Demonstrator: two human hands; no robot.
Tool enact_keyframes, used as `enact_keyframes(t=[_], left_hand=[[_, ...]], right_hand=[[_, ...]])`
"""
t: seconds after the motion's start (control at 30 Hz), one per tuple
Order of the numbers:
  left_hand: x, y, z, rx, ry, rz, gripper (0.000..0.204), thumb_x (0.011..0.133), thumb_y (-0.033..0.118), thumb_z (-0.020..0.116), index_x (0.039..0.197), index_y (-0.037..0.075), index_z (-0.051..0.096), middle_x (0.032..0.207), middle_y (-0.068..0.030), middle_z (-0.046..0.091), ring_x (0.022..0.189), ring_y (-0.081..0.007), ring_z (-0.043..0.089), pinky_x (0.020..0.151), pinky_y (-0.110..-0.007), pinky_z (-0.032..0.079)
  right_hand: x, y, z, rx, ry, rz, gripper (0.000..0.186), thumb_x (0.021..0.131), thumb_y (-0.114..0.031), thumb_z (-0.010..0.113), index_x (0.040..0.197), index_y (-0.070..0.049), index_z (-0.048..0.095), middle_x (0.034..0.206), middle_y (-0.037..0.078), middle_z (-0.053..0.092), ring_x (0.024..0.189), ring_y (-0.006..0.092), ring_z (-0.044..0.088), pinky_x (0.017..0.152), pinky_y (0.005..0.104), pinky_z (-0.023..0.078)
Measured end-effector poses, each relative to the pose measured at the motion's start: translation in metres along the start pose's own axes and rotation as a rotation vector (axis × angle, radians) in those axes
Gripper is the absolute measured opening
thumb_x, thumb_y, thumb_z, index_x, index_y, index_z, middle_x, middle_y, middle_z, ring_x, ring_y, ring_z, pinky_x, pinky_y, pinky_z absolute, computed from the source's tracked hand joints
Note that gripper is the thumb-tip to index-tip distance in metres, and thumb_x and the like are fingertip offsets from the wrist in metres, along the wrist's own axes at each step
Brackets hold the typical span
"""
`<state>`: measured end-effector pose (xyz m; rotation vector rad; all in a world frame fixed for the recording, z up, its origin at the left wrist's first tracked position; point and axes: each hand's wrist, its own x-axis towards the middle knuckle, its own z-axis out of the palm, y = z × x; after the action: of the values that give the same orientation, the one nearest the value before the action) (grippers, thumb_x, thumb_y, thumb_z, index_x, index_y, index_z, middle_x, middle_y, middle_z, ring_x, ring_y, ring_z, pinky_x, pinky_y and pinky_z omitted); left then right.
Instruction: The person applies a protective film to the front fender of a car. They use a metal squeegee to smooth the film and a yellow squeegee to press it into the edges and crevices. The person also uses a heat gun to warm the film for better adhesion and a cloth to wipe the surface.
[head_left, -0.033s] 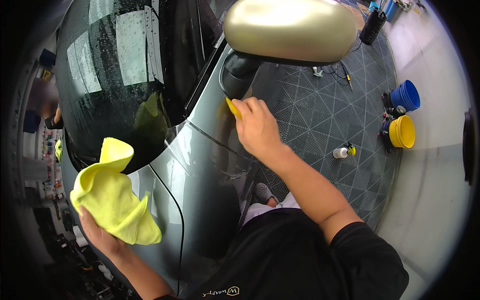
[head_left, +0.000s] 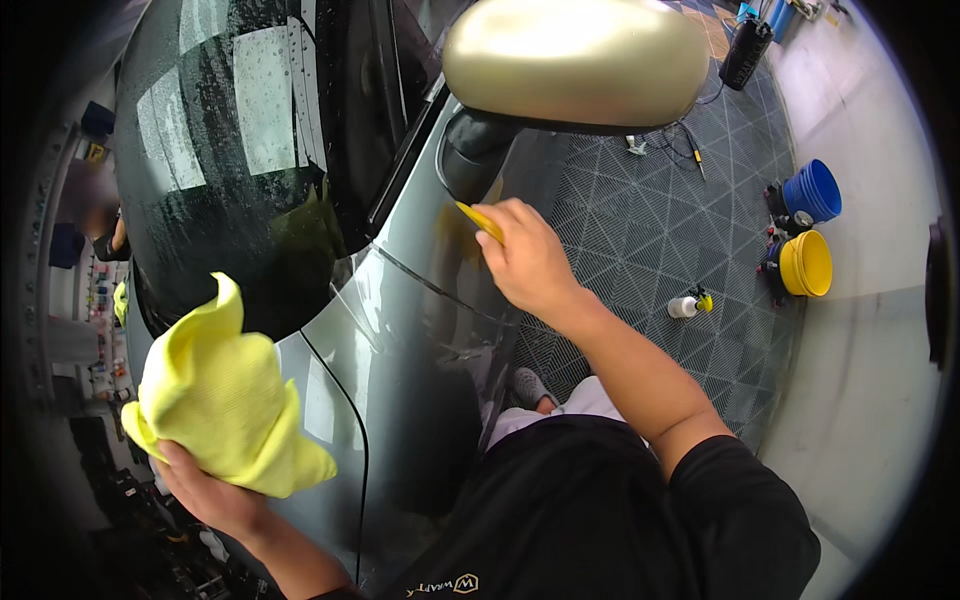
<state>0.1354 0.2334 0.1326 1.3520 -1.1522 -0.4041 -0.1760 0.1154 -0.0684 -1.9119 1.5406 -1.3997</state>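
Observation:
A bright yellow microfibre cloth (head_left: 215,395) hangs crumpled in my left hand (head_left: 205,490), gripped from below in front of the windshield's lower corner. My right hand (head_left: 530,262) pinches a flat yellow squeegee (head_left: 482,221); most of it is hidden by the fingers. Its edge lies at the grey car's side panel (head_left: 410,215), just below the mirror's black base (head_left: 472,150). Above it juts the gold side mirror (head_left: 575,62). A seam crosses the panel below the squeegee.
Water drops cover the windshield (head_left: 225,130). To the right, a spray bottle (head_left: 684,306) stands on the grey tiled floor (head_left: 640,240). A blue bucket (head_left: 812,190) and a yellow bucket (head_left: 806,263) stand by the wall. Another person (head_left: 110,235) shows at far left.
My right hand and the squeegee have shifted slightly to the right, and the squeegee's angle has changed. The cloth in my left hand has changed its folds and moved a little lower.

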Motion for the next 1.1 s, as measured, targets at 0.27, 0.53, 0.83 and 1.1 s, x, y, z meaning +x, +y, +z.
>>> enact_keyframes(t=[0.27, 0.53, 0.83, 1.1], left_hand=[[-0.059, -0.104, 0.219, 1.341, -0.694, 0.781, 0.072, 0.095, 0.04, 0.066, 0.149, -0.004, 0.046, 0.144, -0.0281, 0.05, 0.135, -0.0465, 0.046, 0.117, -0.059, 0.031], [-0.083, -0.153, 0.294, 1.506, -0.962, 1.058, 0.06, 0.098, 0.036, 0.057, 0.142, -0.004, 0.054, 0.141, -0.0254, 0.056, 0.134, -0.0435, 0.049, 0.116, -0.057, 0.032], [-0.053, -0.166, 0.498, 1.077, -0.583, 0.773, 0.026, 0.091, 0.016, 0.061, 0.11, 0.003, 0.071, 0.109, -0.0132, 0.071, 0.102, -0.029, 0.068, 0.091, -0.043, 0.052], [-0.17, -0.162, 0.25, 1.182, -1.0, 0.723, 0.047, 0.086, 0.015, 0.059, 0.132, 0.004, 0.062, 0.127, -0.0124, 0.063, 0.118, -0.0294, 0.061, 0.101, -0.042, 0.047]], right_hand=[[-0.129, 0.097, -0.073, 0.207, -0.083, 0.577, 0.035, 0.099, -0.022, 0.066, 0.124, 0.002, 0.063, 0.105, 0.014, 0.071, 0.097, 0.0236, 0.069, 0.088, 0.0367, 0.053], [-0.251, 0.214, -0.185, 0.149, 0.028, 0.958, 0.036, 0.098, -0.016, 0.063, 0.127, 0.005, 0.061, 0.113, 0.02, 0.069, 0.104, 0.0311, 0.068, 0.093, 0.0404, 0.052], [-0.203, 0.228, -0.225, 0.198, 0.054, 0.957, 0.038, 0.102, -0.018, 0.06, 0.133, 0.004, 0.059, 0.116, 0.016, 0.067, 0.106, 0.025, 0.066, 0.093, 0.0371, 0.052], [-0.121, 0.192, -0.15, 0.356, 0.066, 0.502, 0.03, 0.101, -0.011, 0.058, 0.13, -0.001, 0.064, 0.121, 0.013, 0.066, 0.111, 0.0248, 0.064, 0.099, 0.038, 0.051]])
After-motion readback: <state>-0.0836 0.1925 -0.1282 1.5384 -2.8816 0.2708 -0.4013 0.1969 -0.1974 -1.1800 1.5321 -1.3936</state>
